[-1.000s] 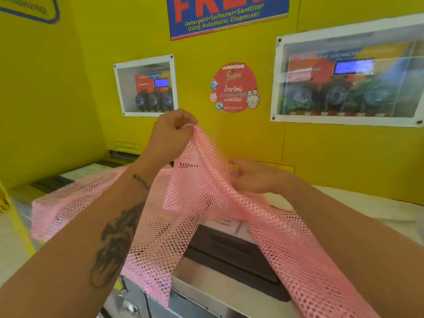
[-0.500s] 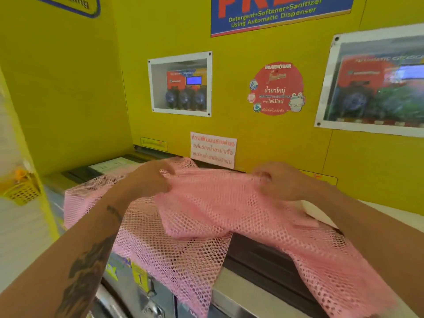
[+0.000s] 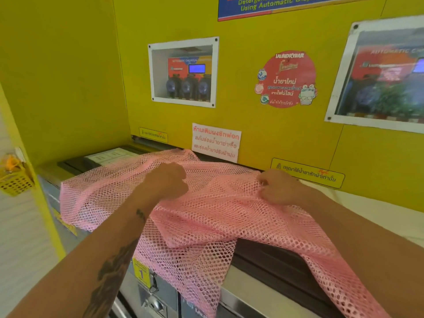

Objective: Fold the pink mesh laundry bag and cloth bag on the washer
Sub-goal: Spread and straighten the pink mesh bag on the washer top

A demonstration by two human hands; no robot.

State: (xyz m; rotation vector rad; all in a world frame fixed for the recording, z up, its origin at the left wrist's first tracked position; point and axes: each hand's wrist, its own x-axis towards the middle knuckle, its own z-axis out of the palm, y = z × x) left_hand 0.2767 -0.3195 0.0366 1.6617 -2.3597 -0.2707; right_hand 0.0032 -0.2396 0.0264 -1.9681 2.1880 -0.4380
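A pink mesh laundry bag (image 3: 213,216) is spread across the top of the washer (image 3: 259,285), with parts hanging over the front edge at the middle and right. My left hand (image 3: 166,181) grips a bunch of the mesh near the bag's centre. About a hand's width to the right, my right hand (image 3: 278,188) pinches the mesh at its upper right edge. Both hands sit low, close to the washer top. A white cloth (image 3: 367,210) lies on the washer at the right, partly behind my right arm; it may be the cloth bag.
A yellow wall (image 3: 252,115) with stickers and windowed dispenser panels rises right behind the washer. A yellow side panel closes off the left, with a small yellow basket (image 3: 15,180) hanging on it. The washer's front controls and coin slot (image 3: 149,292) show below.
Both hands have come down from chest height, laying the lifted mesh onto the washer top. They also moved apart sideways, pulling the fold flatter.
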